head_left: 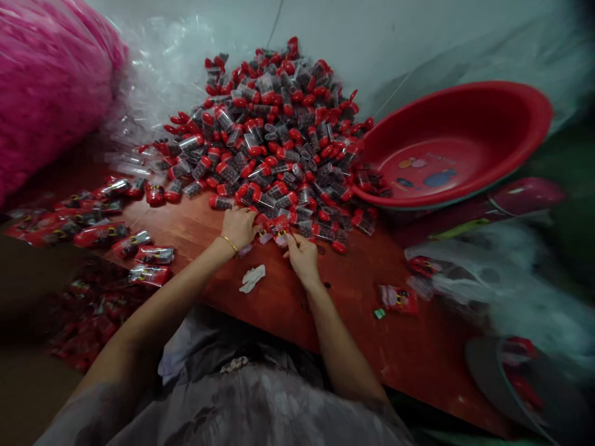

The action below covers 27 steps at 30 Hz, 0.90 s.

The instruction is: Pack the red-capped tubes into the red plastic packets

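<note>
My right hand [302, 255] pinches the lower edge of a small red printed packet [280, 228] between thumb and fingers, at the front of a heap of clear tubes with red caps [274, 142]. Just left of it, my left hand [239, 228], a gold bangle at its wrist, curls at the near edge of the heap. Its fingertips are partly hidden, and what they grip, if anything, I cannot make out. Another red-and-clear wrapper [263, 230] lies between the hands. On the wooden table [279, 310] below them is a crumpled white scrap [253, 279].
A big red basin [465, 136] leans at the right of the heap. Several filled red packets [151, 255] lie at left, below a large pink bag [51, 87]. At right are a red packet [398, 300], clear plastic bags [502, 279] and a grey container [488, 371].
</note>
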Each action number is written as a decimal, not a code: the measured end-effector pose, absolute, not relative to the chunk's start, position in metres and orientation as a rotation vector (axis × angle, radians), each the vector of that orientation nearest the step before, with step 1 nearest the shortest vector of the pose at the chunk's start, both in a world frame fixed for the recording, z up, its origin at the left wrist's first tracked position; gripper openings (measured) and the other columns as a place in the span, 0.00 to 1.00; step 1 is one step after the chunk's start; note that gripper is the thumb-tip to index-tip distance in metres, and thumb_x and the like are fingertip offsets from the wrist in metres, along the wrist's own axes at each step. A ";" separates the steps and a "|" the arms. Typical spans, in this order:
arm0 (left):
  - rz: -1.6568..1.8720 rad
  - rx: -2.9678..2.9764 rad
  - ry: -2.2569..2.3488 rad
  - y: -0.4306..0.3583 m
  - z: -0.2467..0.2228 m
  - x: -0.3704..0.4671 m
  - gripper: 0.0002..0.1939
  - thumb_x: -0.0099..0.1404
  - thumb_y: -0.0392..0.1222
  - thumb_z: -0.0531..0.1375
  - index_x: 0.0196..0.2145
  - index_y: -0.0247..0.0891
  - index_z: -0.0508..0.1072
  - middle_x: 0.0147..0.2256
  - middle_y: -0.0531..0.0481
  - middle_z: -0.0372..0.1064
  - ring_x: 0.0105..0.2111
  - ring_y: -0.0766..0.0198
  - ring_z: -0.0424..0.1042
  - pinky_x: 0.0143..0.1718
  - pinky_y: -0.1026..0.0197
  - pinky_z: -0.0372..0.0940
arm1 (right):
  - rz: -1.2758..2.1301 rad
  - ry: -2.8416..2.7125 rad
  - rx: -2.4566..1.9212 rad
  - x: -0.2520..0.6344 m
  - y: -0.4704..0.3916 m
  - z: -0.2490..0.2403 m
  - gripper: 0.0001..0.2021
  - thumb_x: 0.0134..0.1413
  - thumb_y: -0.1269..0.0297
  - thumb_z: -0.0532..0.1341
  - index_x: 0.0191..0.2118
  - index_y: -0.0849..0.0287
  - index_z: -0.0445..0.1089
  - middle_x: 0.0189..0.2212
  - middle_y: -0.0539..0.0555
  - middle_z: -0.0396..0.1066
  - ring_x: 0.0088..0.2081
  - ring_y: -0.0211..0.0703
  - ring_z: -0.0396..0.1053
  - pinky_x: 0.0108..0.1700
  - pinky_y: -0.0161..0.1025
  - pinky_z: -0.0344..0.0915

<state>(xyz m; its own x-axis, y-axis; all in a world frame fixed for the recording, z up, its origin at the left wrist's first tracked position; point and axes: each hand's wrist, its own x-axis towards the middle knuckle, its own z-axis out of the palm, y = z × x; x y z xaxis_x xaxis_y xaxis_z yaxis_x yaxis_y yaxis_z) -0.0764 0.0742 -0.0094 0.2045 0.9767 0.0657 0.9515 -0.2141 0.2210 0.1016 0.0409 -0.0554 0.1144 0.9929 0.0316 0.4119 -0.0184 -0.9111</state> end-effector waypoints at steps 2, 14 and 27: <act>0.366 2.343 1.883 0.076 -0.009 -0.073 0.16 0.62 0.45 0.56 0.45 0.35 0.71 0.45 0.38 0.71 0.46 0.49 0.67 0.42 0.53 0.56 | 0.796 -1.458 -1.548 0.103 0.039 -0.054 0.20 0.53 0.47 0.51 0.22 0.57 0.62 0.16 0.47 0.64 0.16 0.33 0.59 0.21 0.31 0.54; 1.033 1.175 1.303 0.004 0.007 -0.047 0.24 0.48 0.61 0.63 0.22 0.33 0.72 0.17 0.55 0.62 0.18 0.71 0.58 0.21 0.64 0.50 | 0.676 -1.463 -1.354 0.087 -0.002 -0.030 0.14 0.57 0.56 0.52 0.27 0.58 0.67 0.18 0.47 0.64 0.21 0.35 0.60 0.26 0.32 0.57; 1.127 0.439 1.101 -0.012 -0.003 -0.031 0.24 0.34 0.51 0.72 0.26 0.32 0.74 0.23 0.51 0.71 0.21 0.70 0.68 0.20 0.68 0.64 | 0.638 -1.643 -1.286 0.086 -0.013 -0.029 0.16 0.61 0.59 0.50 0.29 0.60 0.69 0.22 0.50 0.67 0.24 0.36 0.62 0.28 0.34 0.58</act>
